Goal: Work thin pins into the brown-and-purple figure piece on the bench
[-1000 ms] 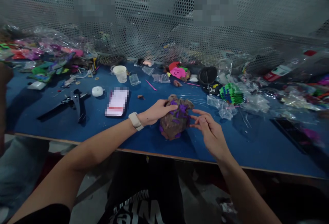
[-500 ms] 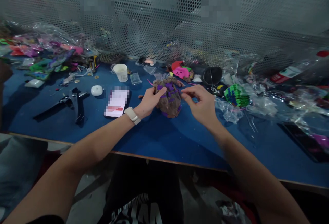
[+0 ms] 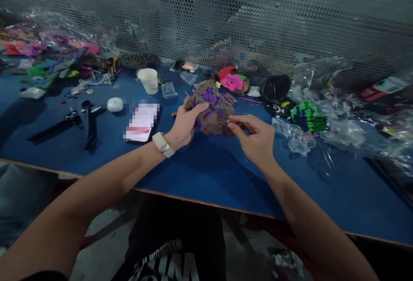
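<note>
Brown lump with purple patches, near the centre of my remote head view, over the blue tabletop; I cannot tell whether its underside rests there or is lifted. Taking the lump as the dial: left hand at 8 o'clock, its thumb laid across the upper surface and its other fingers mostly hidden, which I read as a hold on the lump; right hand at 4 o'clock, thumb and forefinger drawn narrow, their tips at the rim. Whether a small bit is caught between those tips I cannot tell.

Change over the last second: the right fingers, earlier spread apart beside the lump, have drawn together and reached its rim; the lump has shifted toward 12 o'clock, away from the near edge of the tabletop, and lies turned differently. Significance, as I judge it: my left hand serves as support, my right as the finer working hand.

Surroundings, same dial: phone at 9 o'clock; paper cup at 10 o'clock; pink piece close by at 1 o'clock; green-and-blue piece, well apart, at 3 o'clock.
</note>
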Available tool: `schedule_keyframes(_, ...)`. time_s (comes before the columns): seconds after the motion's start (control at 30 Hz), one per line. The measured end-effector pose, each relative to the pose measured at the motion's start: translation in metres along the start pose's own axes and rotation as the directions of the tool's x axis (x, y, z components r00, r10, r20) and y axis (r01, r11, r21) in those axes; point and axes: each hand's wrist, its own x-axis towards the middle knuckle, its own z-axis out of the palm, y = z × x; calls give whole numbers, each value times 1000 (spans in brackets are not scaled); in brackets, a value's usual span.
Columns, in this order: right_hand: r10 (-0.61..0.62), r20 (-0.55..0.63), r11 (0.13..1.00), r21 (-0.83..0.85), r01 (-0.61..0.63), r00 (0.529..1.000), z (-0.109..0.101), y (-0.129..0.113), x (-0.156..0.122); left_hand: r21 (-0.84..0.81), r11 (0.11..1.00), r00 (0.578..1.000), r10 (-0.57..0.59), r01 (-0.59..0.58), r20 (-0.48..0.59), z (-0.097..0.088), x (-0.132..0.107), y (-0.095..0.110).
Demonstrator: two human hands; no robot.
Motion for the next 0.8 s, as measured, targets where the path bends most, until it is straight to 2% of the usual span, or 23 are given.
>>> schedule_keyframes(0.27, -6, 21, 998, -64, 7, 1000, -1, 8, 2, -24, 987, 986, -155, 156, 54, 1, -7, -13)
schedule_keyframes(0.37, 4, -10, 997, -78, -5, 1000, -2, 11, 3, -23, 990, 990, -142, 142, 21, 6, -11, -14)
schedule_keyframes(0.57, -77, -27, 986, -150, 72, 997, -7, 13, 9, -56, 992, 993, -115, 116, 15, 13, -17, -7)
schedule_keyframes(0.8, -51, 4, 988, -147, 51, 999, -3, 9, 5, -63, 993, 995, -97, 96, -20, 14, -19, -7)
